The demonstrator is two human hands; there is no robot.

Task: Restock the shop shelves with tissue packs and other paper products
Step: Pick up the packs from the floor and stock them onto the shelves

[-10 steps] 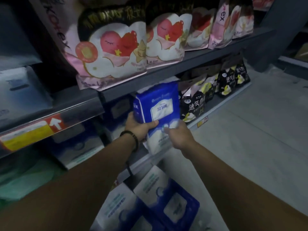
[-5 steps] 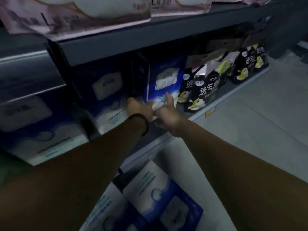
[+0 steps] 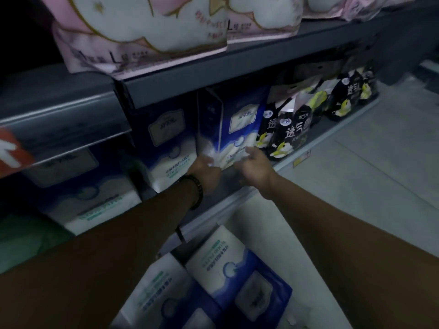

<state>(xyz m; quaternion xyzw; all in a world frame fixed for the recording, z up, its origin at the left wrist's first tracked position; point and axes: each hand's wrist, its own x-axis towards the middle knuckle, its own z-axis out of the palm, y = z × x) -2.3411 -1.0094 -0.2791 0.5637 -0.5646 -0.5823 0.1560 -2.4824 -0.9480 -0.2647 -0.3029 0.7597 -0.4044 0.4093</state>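
Observation:
A blue and white tissue pack (image 3: 240,122) stands upright on the lower shelf (image 3: 316,136), between a matching pack (image 3: 166,136) on its left and black pouches (image 3: 292,131) on its right. My left hand (image 3: 205,168), with a dark wristband, grips the pack's lower left corner, fingers curled around it. My right hand (image 3: 255,163) is at the pack's lower right edge, its fingers relaxed and just touching the front. Several more blue and white packs (image 3: 237,271) lie below my arms.
Pink and white packs (image 3: 152,32) overhang the upper shelf (image 3: 237,70) just above. More blue packs (image 3: 78,186) fill the bay to the left under a rail with a red arrow label (image 3: 11,150). Grey floor (image 3: 368,174) stretches right.
The pack has gone from in front of the shelf into the gap beside the black pouches. My right hand has loosened off it, and the view has dropped lower and closer.

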